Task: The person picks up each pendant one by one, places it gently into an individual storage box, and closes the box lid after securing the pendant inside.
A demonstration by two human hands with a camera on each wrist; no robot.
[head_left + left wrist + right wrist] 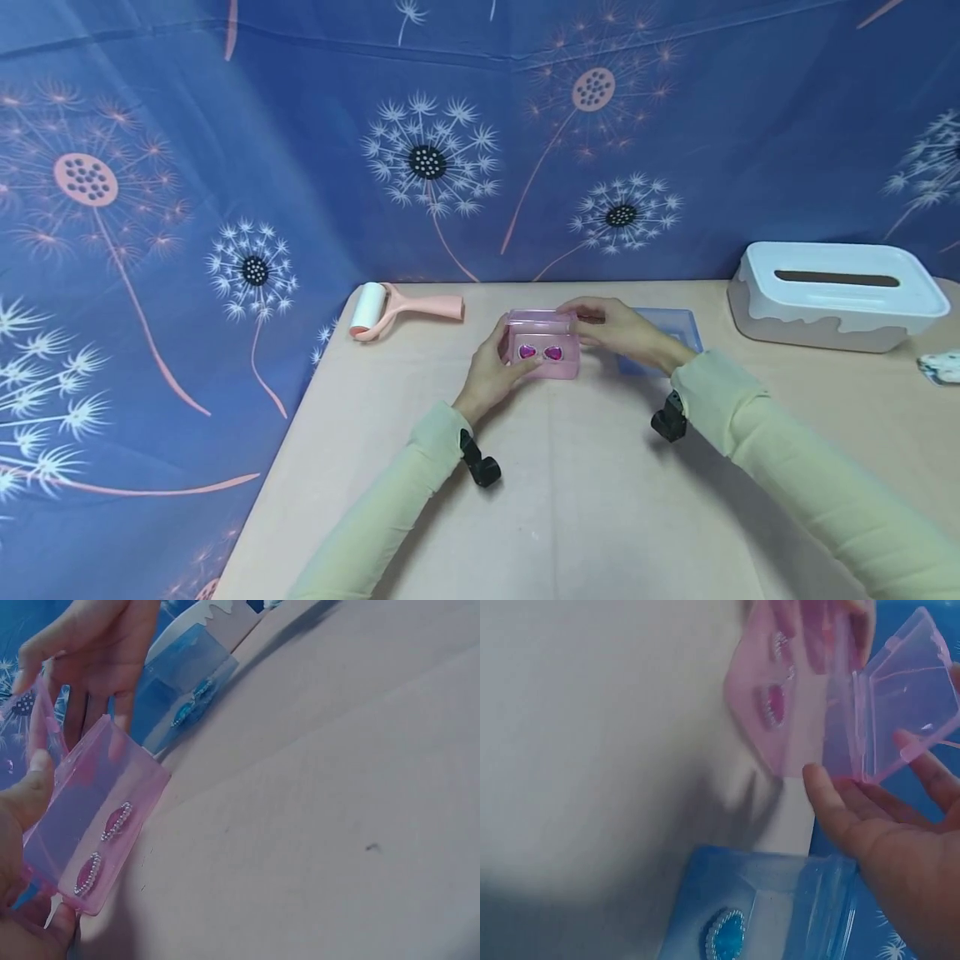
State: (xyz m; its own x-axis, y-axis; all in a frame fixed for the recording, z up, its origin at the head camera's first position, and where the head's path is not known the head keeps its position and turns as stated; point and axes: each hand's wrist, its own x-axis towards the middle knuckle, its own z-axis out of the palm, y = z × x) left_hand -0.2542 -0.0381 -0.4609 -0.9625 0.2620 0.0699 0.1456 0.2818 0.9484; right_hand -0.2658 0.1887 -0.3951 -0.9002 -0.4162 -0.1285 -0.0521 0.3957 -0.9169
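Note:
A pink see-through plastic box (553, 368) is lifted up with its hinged lid (907, 697) swung open. Two pink gems ringed with silvery beads, one a pink gem (117, 822), show on its front. My left hand (491, 375) grips the left end of the box, thumb at the front. At the right end, my right hand (618, 327) holds the lid's edge with its fingertips, other fingers spread close to the box. Just right of it lies a blue see-through box (757, 900) with beaded blue gems, partly hidden by the right hand in the head view.
A lint roller (405, 308) with a peach handle lies at the back left of the table (600, 517). A white and grey tissue box (832, 292) stands at the back right, a small patterned item (941, 367) near it. Dandelion-print cloth (487, 125) hangs behind.

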